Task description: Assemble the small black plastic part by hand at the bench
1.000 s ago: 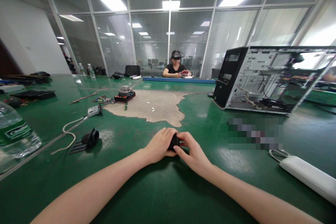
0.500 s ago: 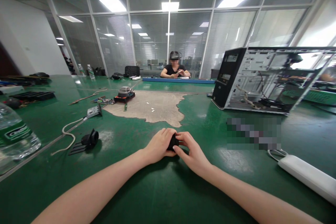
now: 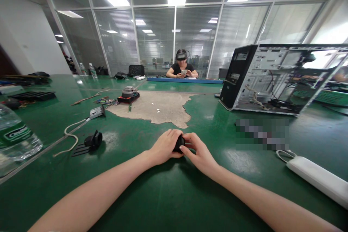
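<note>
together, left hand [image 3: 166,147], right hand [image 3: 199,152], gripping black object [image 3: 178,144]

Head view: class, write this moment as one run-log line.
left hand: wrapped around black object | right hand: holding its right side | table left: bottle | table right: open-sided computer case

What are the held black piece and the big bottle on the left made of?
Black piece: probably smooth plastic, judging by its dark surface, though the left hand and right hand hide much. Big bottle: likely clear, glossy plastic, see-through with bright highlights.
</note>
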Demonstrator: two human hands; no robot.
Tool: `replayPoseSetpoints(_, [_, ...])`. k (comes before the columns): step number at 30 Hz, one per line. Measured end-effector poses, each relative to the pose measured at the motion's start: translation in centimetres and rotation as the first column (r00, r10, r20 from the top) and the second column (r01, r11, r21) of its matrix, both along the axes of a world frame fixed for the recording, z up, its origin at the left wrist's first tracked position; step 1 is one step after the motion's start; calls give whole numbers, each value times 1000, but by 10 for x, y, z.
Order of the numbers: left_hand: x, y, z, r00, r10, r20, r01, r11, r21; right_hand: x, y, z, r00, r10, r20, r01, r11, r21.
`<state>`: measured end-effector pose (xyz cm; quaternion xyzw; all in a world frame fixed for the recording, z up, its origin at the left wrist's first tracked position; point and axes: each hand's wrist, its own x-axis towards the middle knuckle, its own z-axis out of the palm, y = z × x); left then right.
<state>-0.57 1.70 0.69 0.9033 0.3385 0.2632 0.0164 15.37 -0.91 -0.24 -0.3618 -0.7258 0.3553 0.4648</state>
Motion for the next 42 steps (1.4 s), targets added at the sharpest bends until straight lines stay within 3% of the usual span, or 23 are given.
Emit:
replayPoseSetpoints(4, [0,0,-1,1000,-3,6,3,1000,0,2,1,0,999,-8,-47,5,998,-70])
replayPoseSetpoints(11, [1,1,-1,1000,4,10,-4,1000,1,11,7,0,983,-162,-89,144,973,-181])
replayPoseSetpoints(18, [1,1,-2,1000,-7,-22,8,999,47,4,14,3,995,-29,-97,-2,955,-298])
replayPoseSetpoints(23, [0,2,-3,999,0,-46,3,998,60,3,14,2,997,-8,-76,-11,969,-248])
replayPoseSetpoints(30, [-2,3,-2,999,-40,-6,40,998,-47,-1,0,1,999,-41,-17,40,999,-26])
replayPoseSetpoints(38, [-1,2,-3,1000,-23,-2,23,999,-43,3,11,-1,995,-36,-92,16,977,-213])
replayPoseSetpoints(42, [-2,2,-2,999,-33,-4,33,998,-45,2,7,-1,998,6,-67,-20,975,-220])
